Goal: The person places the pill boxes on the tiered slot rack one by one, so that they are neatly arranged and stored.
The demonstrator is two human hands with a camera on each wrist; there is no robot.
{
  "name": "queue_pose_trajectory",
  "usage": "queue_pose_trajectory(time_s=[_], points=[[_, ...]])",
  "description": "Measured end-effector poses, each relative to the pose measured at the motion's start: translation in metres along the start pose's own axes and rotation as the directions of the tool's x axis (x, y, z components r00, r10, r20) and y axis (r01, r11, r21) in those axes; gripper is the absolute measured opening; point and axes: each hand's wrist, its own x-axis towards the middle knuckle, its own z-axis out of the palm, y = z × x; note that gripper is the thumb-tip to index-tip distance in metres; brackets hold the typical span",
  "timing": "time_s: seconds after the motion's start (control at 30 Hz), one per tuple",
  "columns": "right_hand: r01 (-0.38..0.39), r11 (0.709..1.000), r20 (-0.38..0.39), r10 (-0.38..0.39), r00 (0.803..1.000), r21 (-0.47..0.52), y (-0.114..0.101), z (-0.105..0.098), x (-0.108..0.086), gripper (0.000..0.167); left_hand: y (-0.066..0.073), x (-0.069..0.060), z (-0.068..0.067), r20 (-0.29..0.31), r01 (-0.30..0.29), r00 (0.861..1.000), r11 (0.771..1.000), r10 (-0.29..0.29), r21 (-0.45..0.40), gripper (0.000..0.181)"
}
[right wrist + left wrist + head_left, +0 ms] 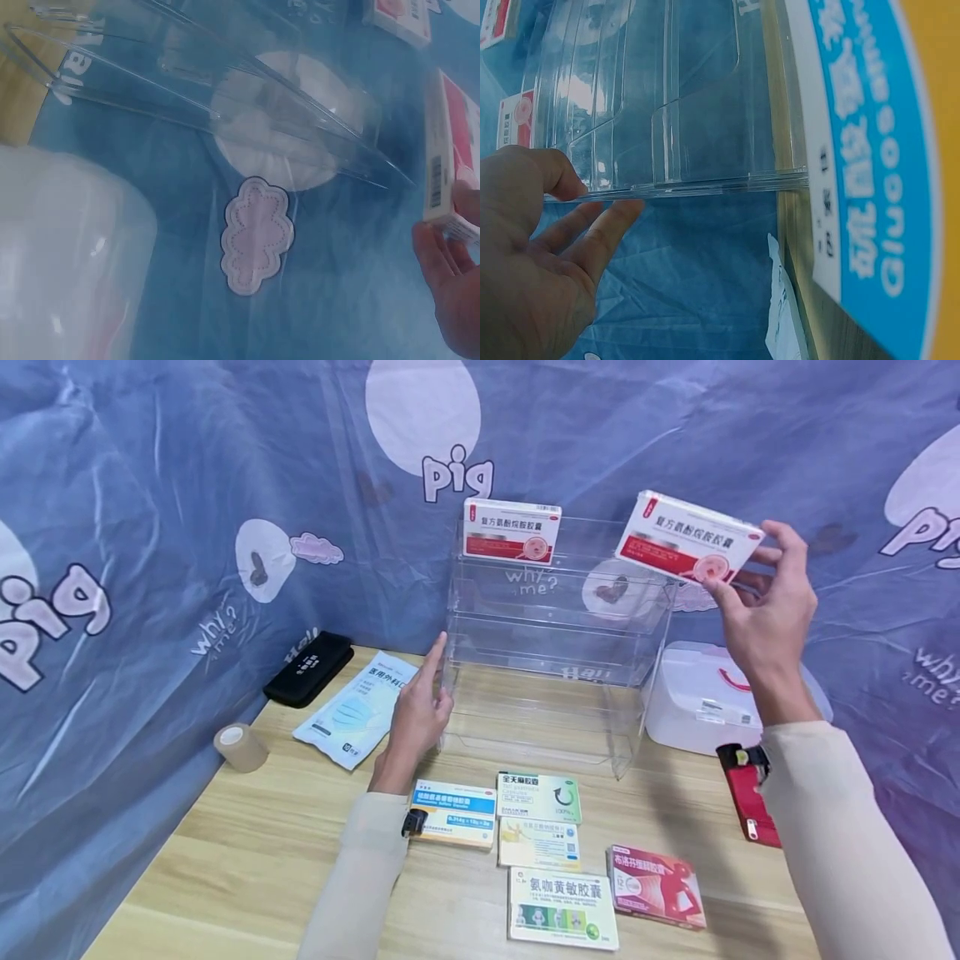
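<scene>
In the head view, my right hand (pixel 772 602) pinches a white and red medicine box (pixel 686 537) by its right end, thumb in front and fingers behind. The box is tilted and held up near the top right of a clear tiered display rack (pixel 547 647). A matching white and red box (pixel 512 532) stands on the rack's top tier at the left. My left hand (pixel 420 710) grips the rack's left side; in the left wrist view its thumb and fingers (pixel 604 240) lie on opposite sides of the clear side panel (pixel 705 187).
Several medicine boxes lie before the rack, including a blue and white one (pixel 453 814) and a pink one (pixel 656 887). To the left are a mask packet (pixel 356 710), black case (pixel 310 668) and tan roll (pixel 241 747). A white bin (pixel 693 697) and red pouch (pixel 753 806) sit right.
</scene>
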Motion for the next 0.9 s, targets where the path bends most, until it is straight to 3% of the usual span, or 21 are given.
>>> queue_pose_trajectory(time_s=[0.17,0.3,0.47,0.67,0.9], points=[[-0.006,0.999,-0.039,0.008,0.999,0.047,-0.010,0.018,0.016,0.070,0.000,0.000,0.000,-0.006,-0.004,1.000,1.000,0.004,-0.003,0.093],[0.050,0.998,-0.047,-0.049,0.998,0.028,-0.010,0.030,0.027,0.068,0.001,-0.001,0.000,-0.004,-0.007,1.000,1.000,0.007,0.000,0.094],[0.167,0.986,-0.010,-0.167,0.986,0.011,-0.012,0.044,0.035,0.066,0.001,-0.001,-0.001,-0.014,-0.014,1.000,1.000,0.014,0.001,0.094],[0.293,0.955,0.037,-0.292,0.956,-0.039,-0.013,0.054,0.035,0.063,0.000,-0.001,-0.001,-0.020,-0.016,1.000,1.000,0.016,-0.006,0.093],[0.331,0.941,0.083,-0.325,0.942,-0.075,-0.014,0.053,0.036,0.064,-0.001,-0.001,0.001,-0.007,-0.019,1.000,1.000,0.019,-0.006,0.094]])
